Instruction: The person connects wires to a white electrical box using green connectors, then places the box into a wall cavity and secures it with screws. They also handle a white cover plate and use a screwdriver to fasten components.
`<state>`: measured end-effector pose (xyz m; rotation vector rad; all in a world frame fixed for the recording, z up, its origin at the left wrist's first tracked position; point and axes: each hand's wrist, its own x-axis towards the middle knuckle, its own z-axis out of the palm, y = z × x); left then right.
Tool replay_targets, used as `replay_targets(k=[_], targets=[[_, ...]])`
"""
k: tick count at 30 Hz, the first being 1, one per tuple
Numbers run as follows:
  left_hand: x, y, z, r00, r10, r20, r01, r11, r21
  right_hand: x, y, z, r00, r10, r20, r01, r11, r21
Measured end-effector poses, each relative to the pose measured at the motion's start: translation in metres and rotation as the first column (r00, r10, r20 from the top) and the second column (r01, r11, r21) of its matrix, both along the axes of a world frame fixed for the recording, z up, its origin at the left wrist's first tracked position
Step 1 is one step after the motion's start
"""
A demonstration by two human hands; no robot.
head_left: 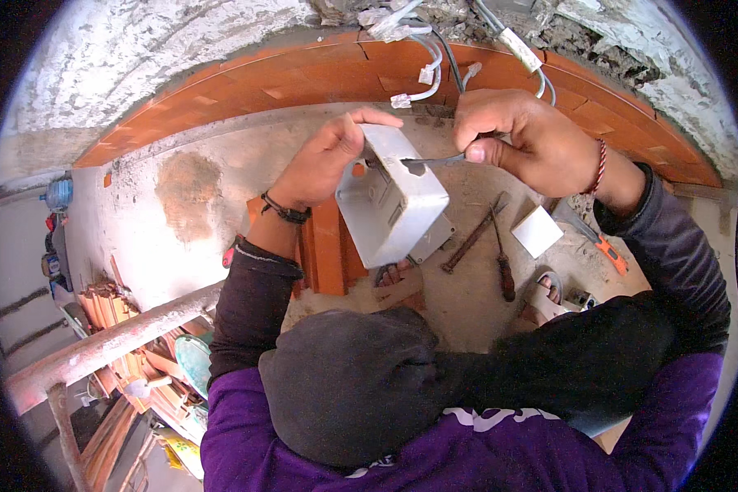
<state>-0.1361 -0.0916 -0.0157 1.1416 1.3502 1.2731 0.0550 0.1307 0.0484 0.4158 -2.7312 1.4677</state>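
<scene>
A light-grey plastic junction box (402, 197), tilted and open on one side, is held up in front of me. My left hand (330, 156) grips its far left edge, with some fingers hidden behind it. Beside the box, my right hand (526, 139) pinches a thin dark cable (443, 160) between thumb and fingers. This cable reaches into a jagged hole in the box's upper side. Above the hands, several grey cables (435, 70) with white connector ends hang from the wall.
On the floor lie a hammer (474, 234), a screwdriver (503, 262), a white square plate (538, 232) and an orange-handled tool (610, 252). Orange hollow bricks (326, 250) sit below the box. A whitish rail (123, 338) crosses at lower left, near stacked brick pieces.
</scene>
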Motion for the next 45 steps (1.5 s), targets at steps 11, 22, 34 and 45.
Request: replay_targets(k=[11,22,34,45], targets=[[0.011,0.015,0.029,0.892,0.064,-0.447,-0.117,0.989,-0.093,0.016,0.039,0.004,0.991,-0.062,-0.122,0.095,0.955,0.282],[0.029,0.026,0.062,0.657,-0.019,-0.754,-0.158,0.974,-0.162,-0.010,0.018,-0.016,0.987,0.149,-0.063,-0.130,0.962,0.239],[0.035,0.010,0.035,0.764,0.161,-0.625,-0.195,0.981,0.015,-0.018,0.028,-0.019,0.954,0.301,-0.010,-0.301,0.954,0.019],[0.036,0.009,0.017,0.776,0.188,-0.602,-0.173,0.981,0.082,-0.029,0.016,-0.021,0.954,0.263,0.147,-0.253,0.964,-0.085]])
